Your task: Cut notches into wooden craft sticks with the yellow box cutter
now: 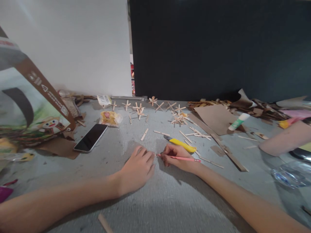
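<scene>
My right hand (178,157) grips a pink pencil (186,158), its tip pointing left toward my left hand. My left hand (139,166) rests on the grey table, fingers curled down just beside the pencil tip. Whatever lies under those fingers is hidden from me. Right behind my right hand is a yellow utility knife (183,144) with a dark tip. Short wooden sticks lie loose beyond the hands, one pale stick (144,134) among them. Farther back stand several star-shaped pieces made of crossed sticks (140,110).
A black phone (91,138) and a wrapped snack (110,119) lie to the left, by a large printed bag (36,106). Cardboard (215,118), a glue stick (239,121), a cardboard tube (286,139) and clear plastic (291,174) occupy the right. A black panel (218,48) rises behind.
</scene>
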